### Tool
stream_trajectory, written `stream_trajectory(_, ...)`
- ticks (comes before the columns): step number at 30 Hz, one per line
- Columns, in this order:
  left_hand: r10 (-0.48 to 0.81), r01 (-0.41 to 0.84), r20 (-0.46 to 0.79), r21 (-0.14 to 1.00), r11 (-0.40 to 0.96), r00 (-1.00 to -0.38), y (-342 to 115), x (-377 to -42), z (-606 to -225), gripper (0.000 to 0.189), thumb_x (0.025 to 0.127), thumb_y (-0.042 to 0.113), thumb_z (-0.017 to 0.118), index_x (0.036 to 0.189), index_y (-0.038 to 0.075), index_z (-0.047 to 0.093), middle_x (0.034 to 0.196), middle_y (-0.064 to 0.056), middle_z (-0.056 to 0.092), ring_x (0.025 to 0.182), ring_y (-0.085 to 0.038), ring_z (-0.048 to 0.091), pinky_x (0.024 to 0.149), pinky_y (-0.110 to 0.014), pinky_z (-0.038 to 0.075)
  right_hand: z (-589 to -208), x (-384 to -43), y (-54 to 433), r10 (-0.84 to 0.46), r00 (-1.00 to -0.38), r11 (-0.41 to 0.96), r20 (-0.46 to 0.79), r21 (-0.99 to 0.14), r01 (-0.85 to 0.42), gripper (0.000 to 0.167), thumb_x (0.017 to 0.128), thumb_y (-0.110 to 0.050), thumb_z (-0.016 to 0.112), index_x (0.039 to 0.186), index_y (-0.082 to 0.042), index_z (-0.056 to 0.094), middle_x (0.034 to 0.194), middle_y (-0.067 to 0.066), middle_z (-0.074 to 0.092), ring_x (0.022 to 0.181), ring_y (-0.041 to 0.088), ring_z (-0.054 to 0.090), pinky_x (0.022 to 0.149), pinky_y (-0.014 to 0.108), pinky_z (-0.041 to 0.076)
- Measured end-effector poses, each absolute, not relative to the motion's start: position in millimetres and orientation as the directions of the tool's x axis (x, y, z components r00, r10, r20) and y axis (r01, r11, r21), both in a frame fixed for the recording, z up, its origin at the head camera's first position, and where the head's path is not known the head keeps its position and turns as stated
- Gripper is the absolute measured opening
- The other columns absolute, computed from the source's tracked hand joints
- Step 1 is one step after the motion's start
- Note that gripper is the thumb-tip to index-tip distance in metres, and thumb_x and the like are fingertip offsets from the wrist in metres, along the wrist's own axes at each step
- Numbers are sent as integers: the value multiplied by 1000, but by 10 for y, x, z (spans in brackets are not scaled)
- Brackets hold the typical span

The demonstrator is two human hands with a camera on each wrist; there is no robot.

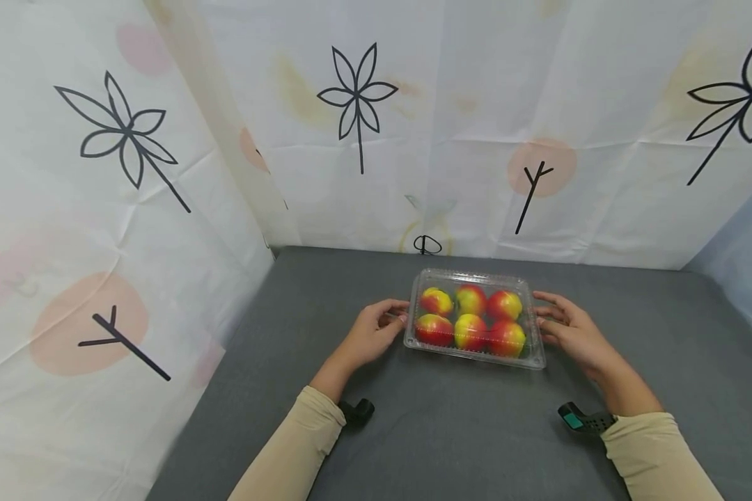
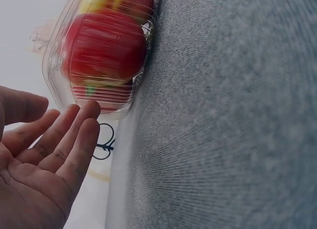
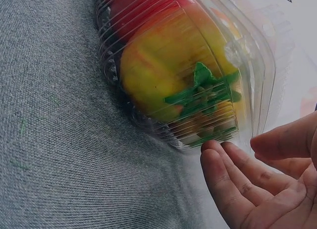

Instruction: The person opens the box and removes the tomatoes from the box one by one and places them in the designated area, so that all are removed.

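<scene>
A clear plastic clamshell box (image 1: 476, 355) with its lid down lies on the grey cloth, holding several red and yellow fruits (image 1: 471, 331) in two rows. At its left end is my left hand (image 1: 373, 332), fingertips right at the wall and fingers slightly bent. My right hand (image 1: 573, 334) is at the opposite end, its fingertips close against the side. In the left wrist view, the fingers (image 2: 79, 140) extend loosely towards the ribbed wall. One fruit (image 3: 163, 65) in the right wrist view shows a green leafy top through the plastic.
A grey cloth (image 1: 451, 431) covers the table. White fabric (image 1: 439, 153) printed with flowers and twigs hangs behind it and on the left, with a bluish panel (image 1: 742, 257) at the right. Both wrists wear dark bands (image 1: 585, 419) below beige sleeves.
</scene>
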State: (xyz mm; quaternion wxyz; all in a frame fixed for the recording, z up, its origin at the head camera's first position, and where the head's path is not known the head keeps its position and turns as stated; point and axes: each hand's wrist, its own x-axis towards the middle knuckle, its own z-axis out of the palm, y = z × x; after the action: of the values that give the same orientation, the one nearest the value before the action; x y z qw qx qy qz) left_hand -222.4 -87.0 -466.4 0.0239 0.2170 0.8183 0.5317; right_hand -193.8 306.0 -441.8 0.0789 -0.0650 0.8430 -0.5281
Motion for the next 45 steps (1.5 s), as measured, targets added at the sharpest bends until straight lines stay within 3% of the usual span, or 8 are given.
stream_trajectory(11,394,329,192,889,319,-899,-871,-2231,-4681,32,107,11,63,139,8,68,121,-13,73,107,-27,74,95,-44,60,-4408,-1912,3053,-222,-973,438,-54,-898,-50,63,112,-9,48,168,1,19,160,39,37,105,-19,54,86,21,56)
stream_trajectory(29,382,282,141,896,343,-913,-865,-2224,-4657,39,107,12,64,145,8,62,123,-12,73,109,-24,73,96,-42,61,-4391,-1926,3048,-213,-974,434,-78,-901,-23,63,113,-11,45,169,-2,18,160,37,37,106,-18,53,86,17,55)
stream_trajectory(45,402,295,141,889,352,-905,-879,-2225,-4649,35,108,13,63,142,6,65,121,-12,74,109,-23,72,98,-41,60,-4391,-1939,3043,-207,-974,443,-97,-896,-5,62,113,-12,44,169,-3,19,160,37,38,105,-16,54,87,18,55)
